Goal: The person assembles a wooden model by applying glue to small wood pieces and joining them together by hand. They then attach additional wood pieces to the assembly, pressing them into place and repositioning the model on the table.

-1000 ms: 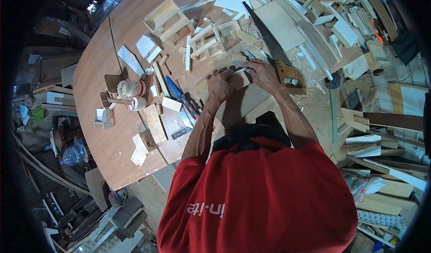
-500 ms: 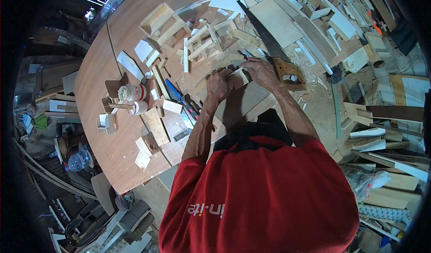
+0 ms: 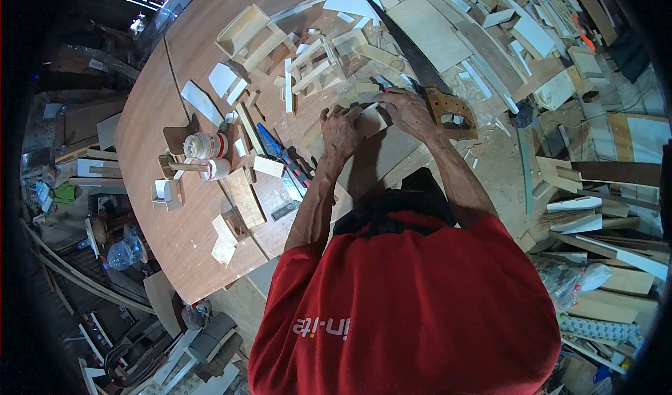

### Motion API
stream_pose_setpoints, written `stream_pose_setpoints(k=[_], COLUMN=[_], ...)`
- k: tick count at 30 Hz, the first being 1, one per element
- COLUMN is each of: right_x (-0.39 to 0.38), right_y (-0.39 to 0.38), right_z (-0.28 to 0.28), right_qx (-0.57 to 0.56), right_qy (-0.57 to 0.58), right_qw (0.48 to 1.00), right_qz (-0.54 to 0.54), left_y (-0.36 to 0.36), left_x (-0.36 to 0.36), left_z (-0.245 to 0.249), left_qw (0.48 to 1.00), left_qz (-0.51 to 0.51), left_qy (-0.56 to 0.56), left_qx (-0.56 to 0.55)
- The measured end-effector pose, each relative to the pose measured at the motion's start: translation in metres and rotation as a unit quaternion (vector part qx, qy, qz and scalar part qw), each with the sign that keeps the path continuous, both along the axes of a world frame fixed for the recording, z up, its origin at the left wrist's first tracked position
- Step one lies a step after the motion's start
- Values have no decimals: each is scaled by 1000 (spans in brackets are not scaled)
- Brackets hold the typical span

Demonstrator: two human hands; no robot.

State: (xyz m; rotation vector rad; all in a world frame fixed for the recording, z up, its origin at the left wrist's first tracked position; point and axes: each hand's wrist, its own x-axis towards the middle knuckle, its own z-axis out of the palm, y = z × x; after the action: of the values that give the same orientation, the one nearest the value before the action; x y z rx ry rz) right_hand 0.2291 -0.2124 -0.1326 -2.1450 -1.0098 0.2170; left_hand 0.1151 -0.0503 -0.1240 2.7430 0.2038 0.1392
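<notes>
Between my two hands is a small pale wooden block (image 3: 372, 122), its light face turned toward me. My left hand (image 3: 341, 130) has curled fingers closed on the block's left end. At the opposite end, the bent fingers of my right hand (image 3: 404, 111) grip it too; their tips are partly hidden. A handsaw (image 3: 448, 108) with a wooden handle lies just right of my right hand, its dark blade pointing away. Small wooden frames (image 3: 315, 66) rest on the table beyond my hands.
Left of my left arm lie blue-handled tools (image 3: 273, 143) and white-coated offcuts (image 3: 269, 167). Open glue jars (image 3: 206, 145) stand farther left on the brown table (image 3: 154, 227). A wooden box (image 3: 245, 31) sits at the back. Scrap wood (image 3: 532, 34) is piled along the right.
My left fingers have shifted slightly on the block, and more of its light face shows. My right hand stays nearly where it was.
</notes>
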Motion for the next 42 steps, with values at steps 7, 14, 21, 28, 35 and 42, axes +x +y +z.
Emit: stream_pose_setpoints(k=[7,14,21,28,35,42], right_x=[12,-19,-38,-40,-42,-43], right_y=[-21,-20,-7,-9,-9,-9], right_z=[10,-8,-8,-19,-15,-19], right_qx=[-45,-112,-102,-27,-22,-24], right_qy=[84,107,165,179,197,187], right_qw=[986,980,974,976,971,972], right_qz=[-135,-122,-116,-122,-133,-142], left_y=[-3,-5,-2,-2,-4,-4], left_x=[2,4,6,5,4,3], left_z=[2,5,-4,-5,0,4], left_qw=[1000,1000,999,999,999,997], left_qz=[17,6,23,20,13,13], left_qy=[-1,1,28,1,-33,-50], left_qx=[17,4,-15,-25,0,-52])
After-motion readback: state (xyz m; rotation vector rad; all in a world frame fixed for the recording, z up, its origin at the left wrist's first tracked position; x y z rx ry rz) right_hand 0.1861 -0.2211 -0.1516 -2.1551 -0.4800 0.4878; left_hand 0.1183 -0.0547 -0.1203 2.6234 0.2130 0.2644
